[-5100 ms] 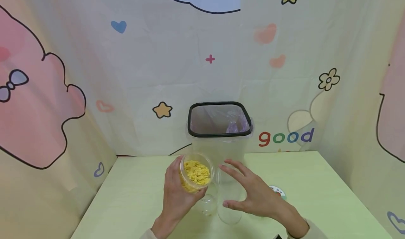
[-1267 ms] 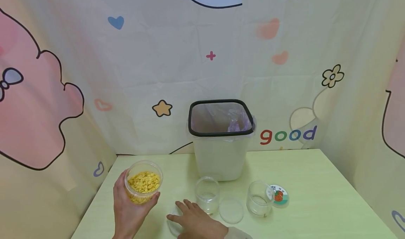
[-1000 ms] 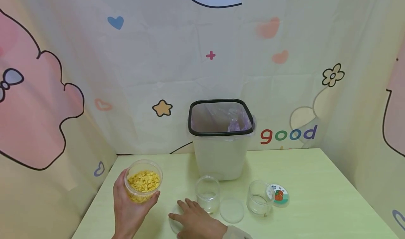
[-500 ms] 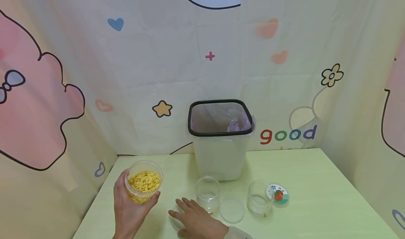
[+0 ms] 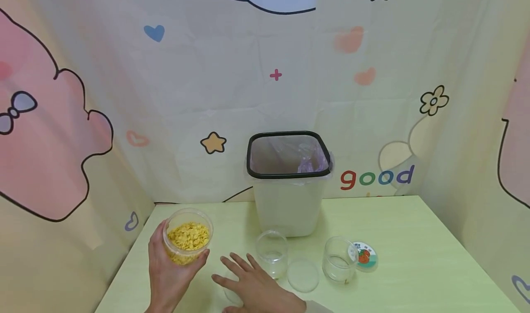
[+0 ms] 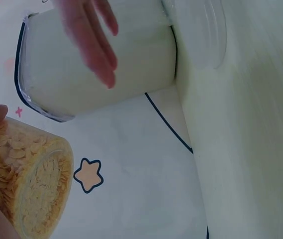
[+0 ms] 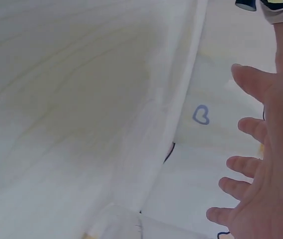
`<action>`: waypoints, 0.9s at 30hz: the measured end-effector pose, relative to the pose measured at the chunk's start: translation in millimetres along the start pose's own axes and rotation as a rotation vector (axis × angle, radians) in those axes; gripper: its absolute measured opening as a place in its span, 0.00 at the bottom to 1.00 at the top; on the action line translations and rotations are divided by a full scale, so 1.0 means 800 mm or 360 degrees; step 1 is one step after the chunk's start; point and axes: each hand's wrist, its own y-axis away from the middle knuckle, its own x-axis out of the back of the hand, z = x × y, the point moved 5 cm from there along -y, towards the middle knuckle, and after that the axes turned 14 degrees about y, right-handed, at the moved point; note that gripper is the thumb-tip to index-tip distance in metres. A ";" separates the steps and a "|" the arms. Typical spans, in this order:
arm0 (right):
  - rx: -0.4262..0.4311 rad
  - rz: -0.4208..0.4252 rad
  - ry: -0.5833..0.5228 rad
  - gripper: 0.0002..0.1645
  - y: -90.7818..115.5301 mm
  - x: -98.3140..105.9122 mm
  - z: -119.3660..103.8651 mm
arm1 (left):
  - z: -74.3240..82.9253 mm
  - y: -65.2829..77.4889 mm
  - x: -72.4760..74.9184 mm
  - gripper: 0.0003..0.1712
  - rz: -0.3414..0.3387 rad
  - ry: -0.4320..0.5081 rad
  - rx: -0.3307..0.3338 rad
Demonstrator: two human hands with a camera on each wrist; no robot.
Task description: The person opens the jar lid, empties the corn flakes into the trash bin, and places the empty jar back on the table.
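Note:
My left hand (image 5: 169, 274) grips a clear plastic jar (image 6: 44, 181) of yellow corn flakes (image 5: 190, 236), with thumb and fingers round its sides. The jar has no lid, and its mouth tilts toward the head camera. My right hand (image 5: 265, 287) is spread over a clear round lid (image 5: 233, 295) at the near side of the table, covering part of it. The right wrist view shows that hand (image 7: 270, 149) with its fingers apart and nothing in them. Just beyond it stands a clear jar (image 5: 272, 256), without flakes.
A pale bin (image 5: 287, 209) with a black rim and purple-tinted liner stands at the table's back. Another clear lid (image 5: 303, 276) lies between the first jar and a second clear jar (image 5: 339, 261). Behind that jar is a lid with a tomato picture (image 5: 366, 257).
Since the oldest frame, my left hand has carried the flake jar leftward. My right hand went to the near lid, pressed there, and has now risen slightly off it with fingers spread.

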 end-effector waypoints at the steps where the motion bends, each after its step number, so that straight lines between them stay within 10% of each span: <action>1: 0.0005 0.0016 0.0013 0.42 0.000 0.003 -0.001 | 0.000 0.000 0.000 0.71 0.0000 0.0002 -0.0004; 27: -0.0216 0.0291 -0.0113 0.41 0.047 0.079 0.043 | 0.015 -0.014 -0.004 0.71 -0.0026 0.0036 -0.0101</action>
